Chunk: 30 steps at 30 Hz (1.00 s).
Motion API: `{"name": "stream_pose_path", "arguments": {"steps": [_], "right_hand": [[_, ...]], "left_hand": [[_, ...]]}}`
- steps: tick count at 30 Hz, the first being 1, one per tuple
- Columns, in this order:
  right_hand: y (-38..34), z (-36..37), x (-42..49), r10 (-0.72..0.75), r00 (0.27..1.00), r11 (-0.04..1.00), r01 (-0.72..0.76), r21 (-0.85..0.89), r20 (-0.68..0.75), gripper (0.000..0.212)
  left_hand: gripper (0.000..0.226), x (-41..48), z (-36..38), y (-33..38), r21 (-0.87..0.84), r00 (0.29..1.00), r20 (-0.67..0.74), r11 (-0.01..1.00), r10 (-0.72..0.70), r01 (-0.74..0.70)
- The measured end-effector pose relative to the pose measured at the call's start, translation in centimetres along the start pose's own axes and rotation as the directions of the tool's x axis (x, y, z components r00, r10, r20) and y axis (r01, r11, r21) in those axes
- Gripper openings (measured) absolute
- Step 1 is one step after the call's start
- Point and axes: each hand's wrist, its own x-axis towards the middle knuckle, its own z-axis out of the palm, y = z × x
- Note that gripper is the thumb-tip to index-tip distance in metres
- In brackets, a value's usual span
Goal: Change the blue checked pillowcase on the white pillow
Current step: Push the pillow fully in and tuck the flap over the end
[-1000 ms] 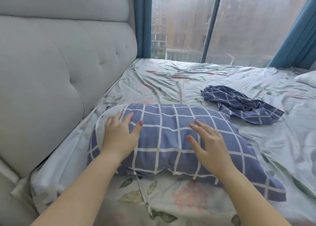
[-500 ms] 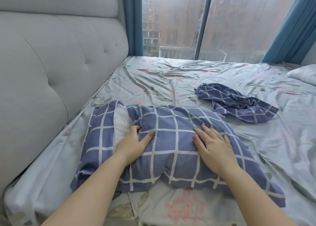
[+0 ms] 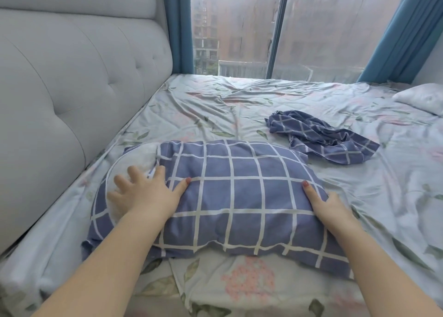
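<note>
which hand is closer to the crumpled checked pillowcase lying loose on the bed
Right. The right hand is at the right edge of the pillow, just this side of the loose pillowcase; the left hand lies at the opposite end, by the headboard.

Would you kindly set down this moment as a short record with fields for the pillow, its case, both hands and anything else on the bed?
Pillow: white pillow, left end bare, rest inside the case.
Case: blue checked pillowcase, open end toward the headboard.
Left hand: fingers spread on the bare pillow end, thumb on the case.
Right hand: thumb on top of the case's right end, fingers hidden.
Also on bed: crumpled checked cloth, apart from the pillow, on the floral sheet.
</note>
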Motion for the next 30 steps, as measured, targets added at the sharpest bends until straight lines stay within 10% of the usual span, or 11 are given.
{"name": "stream_pose_path", "arguments": {"steps": [4, 11, 17, 20, 24, 27, 30], "right_hand": [[0.0, -0.3, -0.3, -0.007, 0.997, 0.983, -0.007, 0.184, 0.072, 0.094], [-1.0, -3.1, -0.4, -0.238, 0.949, 0.817, 0.311, 0.485, -0.206, 0.034], [1.2, -2.1, 1.5, -0.188, 0.912, 0.98, 0.148, -0.134, -0.365, 0.033], [-0.8, 0.0, 0.1, -0.447, 0.781, 0.891, 0.342, -0.3, -0.436, 0.035], [-3.9, 4.2, -3.7, -0.776, 0.614, 0.619, 0.696, -0.363, -0.147, 0.038], [-4.9, 5.9, -5.4, -0.777, 0.61, 0.52, 0.763, -0.384, 0.159, 0.06], [-5.0, 6.3, -5.2, -0.646, 0.686, 0.523, 0.717, -0.461, 0.334, 0.074]], "left_hand": [[0.1, 0.8, 0.6, -0.7, -0.227, 0.993, 0.122, 0.973, -0.007, 0.035], [0.035, 1.4, 2.5, 1.4, -0.59, 0.993, -0.087, 0.798, 0.084, -0.119], [0.019, 1.5, 3.2, 1.1, -0.687, 0.98, -0.135, 0.699, 0.145, -0.198], [0.019, 1.8, 3.1, 0.5, -0.659, 0.976, -0.173, 0.721, 0.131, -0.213], [0.016, 1.8, 1.3, -0.5, -0.739, 0.953, -0.302, 0.63, 0.006, -0.238], [0.012, 1.4, 0.1, -1.0, -0.846, 0.951, -0.303, 0.477, -0.06, -0.24], [0.02, 1.1, 0.3, -1.4, -0.818, 0.958, -0.282, 0.534, -0.045, -0.215]]}}
